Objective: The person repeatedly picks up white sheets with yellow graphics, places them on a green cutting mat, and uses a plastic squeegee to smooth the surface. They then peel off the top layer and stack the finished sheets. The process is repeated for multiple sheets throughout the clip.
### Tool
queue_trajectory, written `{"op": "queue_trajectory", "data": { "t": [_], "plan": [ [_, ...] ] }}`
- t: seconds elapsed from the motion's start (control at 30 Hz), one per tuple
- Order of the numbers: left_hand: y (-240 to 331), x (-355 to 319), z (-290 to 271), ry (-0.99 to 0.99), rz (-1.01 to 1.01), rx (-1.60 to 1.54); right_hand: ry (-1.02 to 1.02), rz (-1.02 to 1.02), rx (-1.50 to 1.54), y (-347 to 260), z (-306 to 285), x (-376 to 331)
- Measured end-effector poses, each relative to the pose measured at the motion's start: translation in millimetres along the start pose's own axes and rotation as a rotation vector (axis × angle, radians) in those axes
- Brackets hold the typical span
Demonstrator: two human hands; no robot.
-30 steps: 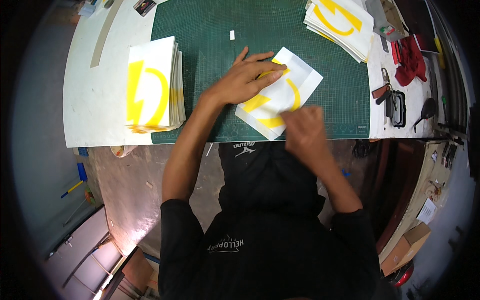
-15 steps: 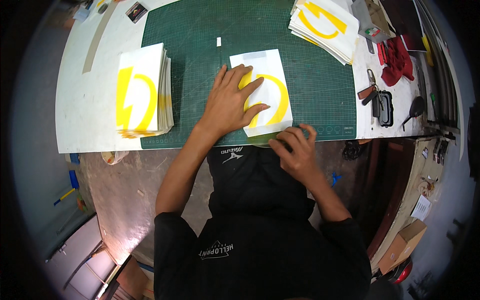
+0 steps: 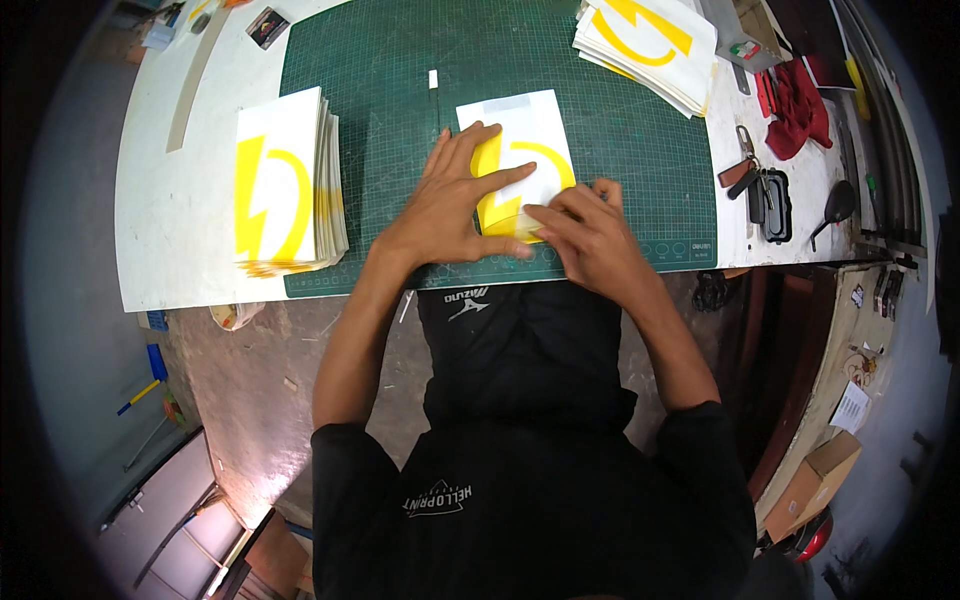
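Observation:
A flat, folded white paper piece (image 3: 535,118) with a yellow printed shape lies on the green cutting mat (image 3: 370,60); I cannot tell if it is a bag or an envelope. My left hand (image 3: 445,200) rests over its left side with fingers and thumb spread. At the near edge, a yellowish flap (image 3: 508,230) is folded up onto the printed face. My right hand (image 3: 590,230) has its bent fingers and thumb drawn together on that flap's right part. The fingers partly hide the print.
To the left stands a stack of similar white and yellow papers (image 3: 280,190); another pile (image 3: 650,50) lies at the far right. Keys (image 3: 745,175), a black tray (image 3: 776,205), a red cloth (image 3: 798,110) and a box (image 3: 745,40) line the right side. A small white slip (image 3: 433,79) lies ahead.
My right hand has moved up and left from the table's edge onto the paper. The near flap now lies folded over the print. My left hand's thumb has moved nearer the table's edge.

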State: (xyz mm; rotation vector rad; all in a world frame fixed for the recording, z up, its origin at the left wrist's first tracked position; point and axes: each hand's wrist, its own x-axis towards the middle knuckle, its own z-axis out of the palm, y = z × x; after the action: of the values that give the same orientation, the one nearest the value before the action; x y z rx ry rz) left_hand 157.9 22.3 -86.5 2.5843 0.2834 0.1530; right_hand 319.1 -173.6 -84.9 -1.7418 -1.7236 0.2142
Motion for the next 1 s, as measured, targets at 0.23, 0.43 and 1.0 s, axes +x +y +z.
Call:
{"op": "queue_trajectory", "data": {
  "t": [0.23,0.43,1.0],
  "plan": [
    [-3.2,-2.0,0.2,-0.024,0.013,0.013,0.204,0.238,-0.230,33.8,-45.0,-58.8],
    [29.8,-12.2,3.3,0.182,0.065,-0.028,0.367,0.356,-0.311,47.2,-37.0,-80.8],
    [23.1,-106.5,-151.5,0.820,-0.126,0.065,0.459,0.439,-0.276,45.7,-33.1,-73.5]
  ]
}}
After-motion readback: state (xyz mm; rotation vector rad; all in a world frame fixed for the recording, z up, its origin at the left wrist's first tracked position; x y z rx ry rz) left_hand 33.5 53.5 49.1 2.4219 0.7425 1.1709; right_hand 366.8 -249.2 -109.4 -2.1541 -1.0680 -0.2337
